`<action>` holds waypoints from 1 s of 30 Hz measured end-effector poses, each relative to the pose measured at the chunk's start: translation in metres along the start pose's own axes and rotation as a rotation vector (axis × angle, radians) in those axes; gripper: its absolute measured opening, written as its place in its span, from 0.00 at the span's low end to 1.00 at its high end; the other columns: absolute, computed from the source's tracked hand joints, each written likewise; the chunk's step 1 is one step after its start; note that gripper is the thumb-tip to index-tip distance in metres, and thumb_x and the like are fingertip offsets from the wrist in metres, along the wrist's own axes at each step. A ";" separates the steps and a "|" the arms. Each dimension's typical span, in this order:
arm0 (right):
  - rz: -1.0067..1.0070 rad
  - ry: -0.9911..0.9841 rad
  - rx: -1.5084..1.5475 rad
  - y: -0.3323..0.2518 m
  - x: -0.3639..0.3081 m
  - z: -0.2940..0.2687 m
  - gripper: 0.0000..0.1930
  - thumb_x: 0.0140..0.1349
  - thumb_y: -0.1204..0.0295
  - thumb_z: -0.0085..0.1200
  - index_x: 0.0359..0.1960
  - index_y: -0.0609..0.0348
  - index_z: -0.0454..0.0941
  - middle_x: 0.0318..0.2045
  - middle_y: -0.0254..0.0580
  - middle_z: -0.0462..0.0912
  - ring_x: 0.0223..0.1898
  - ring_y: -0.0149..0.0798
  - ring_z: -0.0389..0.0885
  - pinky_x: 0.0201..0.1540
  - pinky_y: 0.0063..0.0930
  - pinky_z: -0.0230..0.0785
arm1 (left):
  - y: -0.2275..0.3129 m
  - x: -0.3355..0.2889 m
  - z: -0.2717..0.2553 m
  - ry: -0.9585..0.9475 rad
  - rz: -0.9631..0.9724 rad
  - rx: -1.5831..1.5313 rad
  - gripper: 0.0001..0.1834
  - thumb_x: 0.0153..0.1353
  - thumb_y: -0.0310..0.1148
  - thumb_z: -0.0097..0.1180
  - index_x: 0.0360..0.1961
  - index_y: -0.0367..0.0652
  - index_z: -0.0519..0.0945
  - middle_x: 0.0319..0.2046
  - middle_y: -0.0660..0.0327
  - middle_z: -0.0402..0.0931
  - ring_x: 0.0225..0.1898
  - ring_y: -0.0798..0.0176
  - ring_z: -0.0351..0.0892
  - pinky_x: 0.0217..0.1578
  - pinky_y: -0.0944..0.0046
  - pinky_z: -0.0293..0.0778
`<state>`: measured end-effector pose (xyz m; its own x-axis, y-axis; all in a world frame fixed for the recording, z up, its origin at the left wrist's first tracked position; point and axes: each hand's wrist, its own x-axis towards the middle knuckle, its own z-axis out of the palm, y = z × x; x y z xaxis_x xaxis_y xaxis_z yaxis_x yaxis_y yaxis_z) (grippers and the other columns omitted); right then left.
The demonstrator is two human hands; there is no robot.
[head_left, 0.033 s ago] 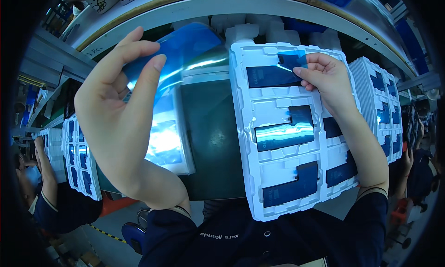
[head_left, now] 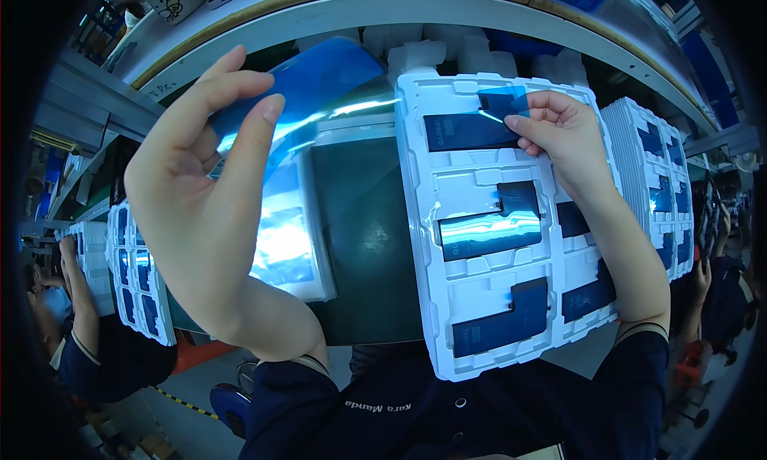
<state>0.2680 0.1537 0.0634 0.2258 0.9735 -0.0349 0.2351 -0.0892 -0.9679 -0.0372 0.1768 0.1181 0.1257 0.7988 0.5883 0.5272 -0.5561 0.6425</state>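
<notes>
My left hand (head_left: 212, 172), raised at the left, is closed about the near edge of a curved, glossy sheet of blue film (head_left: 331, 67). The exact grip is partly hidden behind the thumb. My right hand (head_left: 563, 132) pinches a small translucent blue film piece (head_left: 511, 99) at the top of a white moulded tray (head_left: 423, 300). That piece lies over the upper part of a dark, L-shaped phone battery (head_left: 467, 131). Below it in the tray, a battery with a shiny face (head_left: 491, 230) and another dark battery (head_left: 503, 324) sit in their compartments. My right forearm covers part of the right column.
A stack of clear, glossy sheets (head_left: 292, 244) lies on the green mat (head_left: 363, 244) left of the tray. More stacked trays with batteries (head_left: 655, 180) stand at the right, others (head_left: 140, 276) at the left. A shelf edge (head_left: 399, 9) crosses above; people sit at both sides.
My left hand has shifted very slightly left, and the blue film sheet has flexed a little, its reflections altered. My right hand and the tray look the same.
</notes>
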 end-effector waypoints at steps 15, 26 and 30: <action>-0.052 0.003 -0.068 0.009 0.001 -0.001 0.12 0.51 0.78 0.62 0.38 0.66 0.79 0.23 0.35 0.81 0.21 0.21 0.77 0.26 0.12 0.71 | 0.005 -0.003 -0.002 0.065 0.079 -0.070 0.09 0.56 0.21 0.59 0.39 0.34 0.81 0.49 0.45 0.76 0.46 0.64 0.79 0.48 0.70 0.72; -0.669 0.144 -0.680 -0.009 -0.025 0.008 0.23 0.54 0.75 0.59 0.53 0.58 0.72 0.50 0.49 0.72 0.41 0.36 0.77 0.38 0.25 0.70 | 0.025 -0.006 0.004 -0.225 0.206 -0.520 0.25 0.52 0.13 0.56 0.54 0.28 0.69 0.57 0.40 0.67 0.48 0.60 0.78 0.46 0.68 0.75; -0.873 -0.001 -0.360 -0.029 -0.042 -0.002 0.27 0.53 0.68 0.62 0.56 0.59 0.70 0.55 0.51 0.69 0.50 0.45 0.74 0.51 0.32 0.66 | 0.040 -0.014 0.014 -0.297 0.292 -0.533 0.27 0.48 0.11 0.57 0.52 0.25 0.69 0.47 0.41 0.74 0.47 0.52 0.79 0.48 0.60 0.77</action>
<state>0.2535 0.1146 0.0931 -0.1688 0.7268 0.6658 0.5985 0.6122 -0.5166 -0.0062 0.1468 0.1291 0.4662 0.5852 0.6635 -0.0408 -0.7349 0.6769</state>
